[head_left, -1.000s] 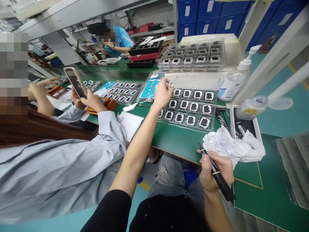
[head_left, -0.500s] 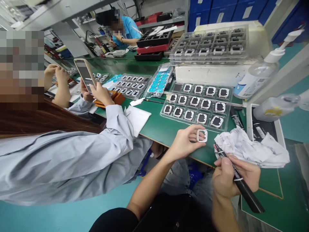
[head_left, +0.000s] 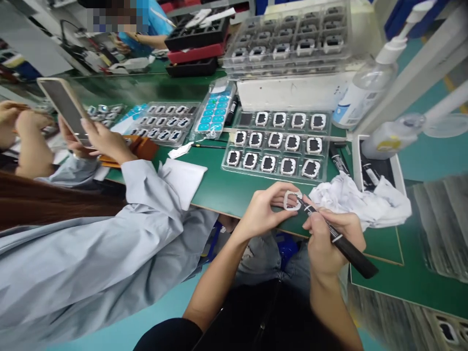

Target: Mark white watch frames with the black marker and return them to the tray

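Between its thumb and fingers, my left hand (head_left: 263, 212) pinches a small white rounded-square frame (head_left: 287, 201) over the front edge of the bench. My right hand (head_left: 331, 239) grips a black marker pen (head_left: 349, 251) like a pencil. The marker's tip is at the right side of the frame; whether it touches I cannot tell. Just behind my hands lies a clear plastic tray (head_left: 256, 174) with rows of similar white frames that have dark centres. A crumpled white cloth (head_left: 360, 200) lies beside my right hand.
A stack of filled clear trays (head_left: 285, 44) stands on a white box (head_left: 285, 95) at the back. A pump bottle (head_left: 365, 87) and a squeeze bottle (head_left: 393, 136) are on the right. At left, a co-worker's grey sleeve (head_left: 146, 195) reaches in, with a phone (head_left: 66, 107) held up.
My right hand has brought the marker's tip up to the white frame, which was apart from it before. The whole view has shifted to the right and down.
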Available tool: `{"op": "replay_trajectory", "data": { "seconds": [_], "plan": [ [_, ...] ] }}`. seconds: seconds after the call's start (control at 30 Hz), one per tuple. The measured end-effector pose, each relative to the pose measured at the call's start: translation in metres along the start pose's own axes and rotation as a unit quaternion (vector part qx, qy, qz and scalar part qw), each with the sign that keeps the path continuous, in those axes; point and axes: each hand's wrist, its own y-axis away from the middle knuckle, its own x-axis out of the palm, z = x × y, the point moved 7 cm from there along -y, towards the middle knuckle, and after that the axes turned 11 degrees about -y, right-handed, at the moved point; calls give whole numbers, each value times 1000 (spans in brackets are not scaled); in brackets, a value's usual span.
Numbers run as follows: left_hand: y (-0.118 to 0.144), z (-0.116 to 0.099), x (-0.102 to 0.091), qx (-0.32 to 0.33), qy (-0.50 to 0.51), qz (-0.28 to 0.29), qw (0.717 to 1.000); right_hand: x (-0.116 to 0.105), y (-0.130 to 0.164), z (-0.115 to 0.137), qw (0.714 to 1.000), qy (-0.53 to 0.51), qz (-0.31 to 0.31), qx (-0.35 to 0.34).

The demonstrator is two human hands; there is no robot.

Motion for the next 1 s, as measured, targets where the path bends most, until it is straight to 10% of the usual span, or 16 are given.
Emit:
{"op": "replay_trajectory", "data": {
  "seconds": [1.0],
  "plan": [
    [7,-7,1,35,-80,-9,996,9,8,5,995,74,50,-48]
  ]
}}
